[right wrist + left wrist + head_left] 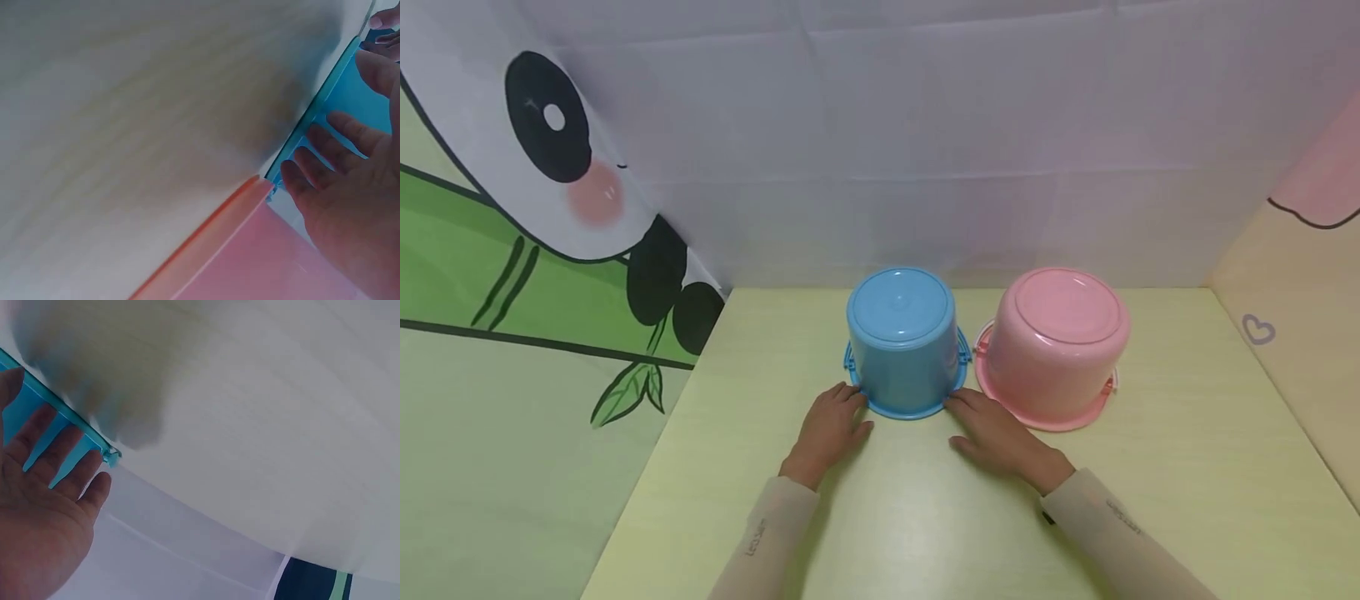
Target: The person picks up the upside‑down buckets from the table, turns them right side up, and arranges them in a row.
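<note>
A blue bucket point(904, 367) stands upside down near the back of the table, its handle low at the sides. To its right is an upside-down pink bucket point(1056, 367) with a pale handle. My left hand point(829, 429) is at the blue bucket's lower left edge, and in the left wrist view its fingers point(62, 456) extend loosely along the blue rim. On the other side, my right hand point(996, 433) has its fingertips at the lower right edge. Fairly straight, spread fingers point(334, 147) show there in the right wrist view. Neither hand grips anything.
The pale yellow table point(895, 517) meets a white cloth backdrop point(925, 167) just behind the buckets. A printed cartoon panel point(512, 275) runs along the left side, and a peach panel point(1300, 333) with a heart borders the right.
</note>
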Demonstrator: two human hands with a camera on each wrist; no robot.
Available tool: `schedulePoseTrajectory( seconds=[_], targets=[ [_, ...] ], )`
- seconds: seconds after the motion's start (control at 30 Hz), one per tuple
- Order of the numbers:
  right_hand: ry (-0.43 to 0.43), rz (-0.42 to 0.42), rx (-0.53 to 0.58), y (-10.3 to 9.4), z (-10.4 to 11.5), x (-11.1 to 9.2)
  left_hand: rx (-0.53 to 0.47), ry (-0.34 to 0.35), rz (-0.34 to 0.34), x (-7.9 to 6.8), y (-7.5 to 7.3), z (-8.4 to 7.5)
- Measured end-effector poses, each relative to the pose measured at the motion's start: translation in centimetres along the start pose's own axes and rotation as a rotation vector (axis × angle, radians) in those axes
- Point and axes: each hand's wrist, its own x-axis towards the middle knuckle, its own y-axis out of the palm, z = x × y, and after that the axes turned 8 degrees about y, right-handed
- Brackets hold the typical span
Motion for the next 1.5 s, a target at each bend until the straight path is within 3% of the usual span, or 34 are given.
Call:
schedulePoseTrajectory(
  seconds=[0.33, 0.57, 0.8, 1.0, 1.5],
  targets=[
    [-0.022, -0.009, -0.050, 0.7, 0.1, 2.3, 0.115, 0.087, -0.014, 0.9, 0.2, 0.9],
    [-0.002, -0.025, -0.075, 0.8, 0.4, 3.6, 0.054, 0.044, 0.034, 1.1, 0.5, 1.6],
    [0.059, 0.012, -0.073, 1.0, 0.7, 4.7, 0.025, 0.051, 0.009, 1.2, 0.7, 2.2],
    [0.102, 0.044, -0.069, 1.3, 0.7, 5.0, -0.020, 0.046, 0.004, 1.2, 0.7, 2.3],
    [0.100, 0.028, -0.049, 1.5, 0.6, 5.0, -0.056, 0.051, 0.021, 1.5, 0.3, 2.4]
  ],
)
